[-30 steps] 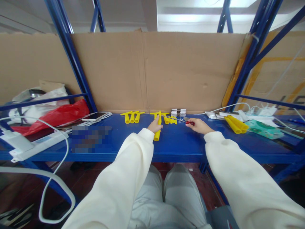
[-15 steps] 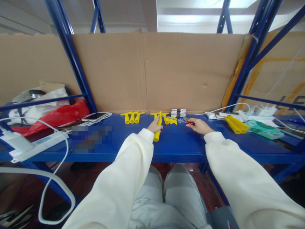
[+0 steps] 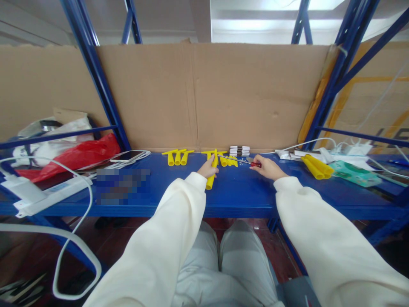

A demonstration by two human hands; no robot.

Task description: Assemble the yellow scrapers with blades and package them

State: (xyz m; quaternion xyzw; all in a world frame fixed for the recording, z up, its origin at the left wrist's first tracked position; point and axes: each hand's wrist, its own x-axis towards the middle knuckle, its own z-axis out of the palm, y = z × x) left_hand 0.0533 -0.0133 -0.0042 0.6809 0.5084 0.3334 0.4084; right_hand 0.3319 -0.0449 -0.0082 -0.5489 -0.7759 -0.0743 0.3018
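Observation:
My left hand (image 3: 208,168) is closed around a yellow tube-shaped part (image 3: 210,183), which stands tilted over the blue shelf. In my right hand (image 3: 268,167) is a screwdriver (image 3: 255,164) with a red handle, its long metal shaft pointing left to the upper part of the yellow tube. Whether the tip sits in a screw is too small to tell. Just behind the shaft lie several smaller yellow parts (image 3: 229,161) and a scatter of tiny screw-like pieces (image 3: 243,161). A stack of white, dark-banded pieces (image 3: 239,151) rests against the cardboard.
Several yellow T-shaped parts (image 3: 177,157) stand to the left on the blue shelf (image 3: 179,200). Yellow tubes (image 3: 316,167) and a green packet (image 3: 354,173) lie at right among white cables. On the left are a phone (image 3: 125,156), a power strip (image 3: 54,197) and a red bag (image 3: 79,157).
Both hands keep their hold and stay almost in place. The screwdriver and the yellow tube show hardly any shift.

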